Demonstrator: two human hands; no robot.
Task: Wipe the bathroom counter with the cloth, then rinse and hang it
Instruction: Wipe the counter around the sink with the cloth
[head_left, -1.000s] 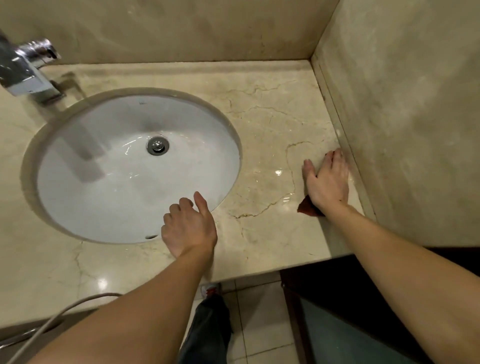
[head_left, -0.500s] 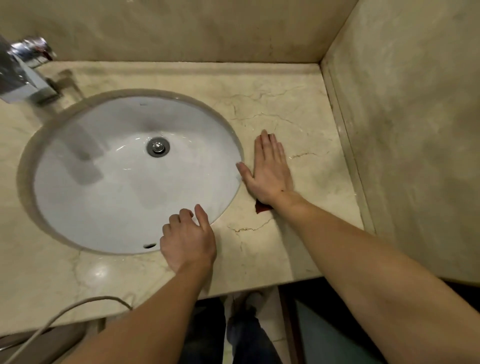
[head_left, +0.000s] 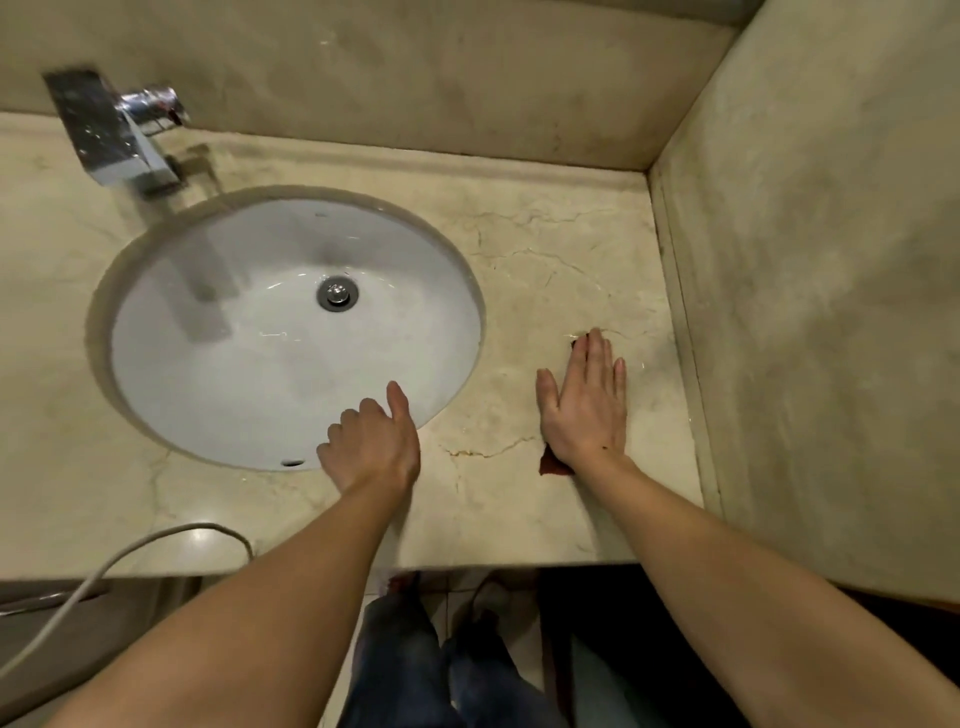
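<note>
A dark red cloth (head_left: 554, 466) lies on the beige marble counter (head_left: 519, 270), right of the basin. My right hand (head_left: 584, 405) presses flat on it, fingers straight and together, so only a corner by the wrist and a sliver at the fingertips show. My left hand (head_left: 371, 441) rests on the front rim of the white oval sink (head_left: 249, 364), fingers curled over the edge, thumb pointing up. It holds nothing.
A chrome faucet (head_left: 122, 135) stands at the back left of the sink, with the drain (head_left: 337, 293) at the basin's centre. Marble walls close the back and the right side (head_left: 805, 312). A grey hose (head_left: 130, 558) crosses the counter's front left edge. Legs and floor show below.
My right hand slid the cloth from beside the right wall to the sink's rim, then back right to mid-counter. The left hand stayed on the sink rim.
</note>
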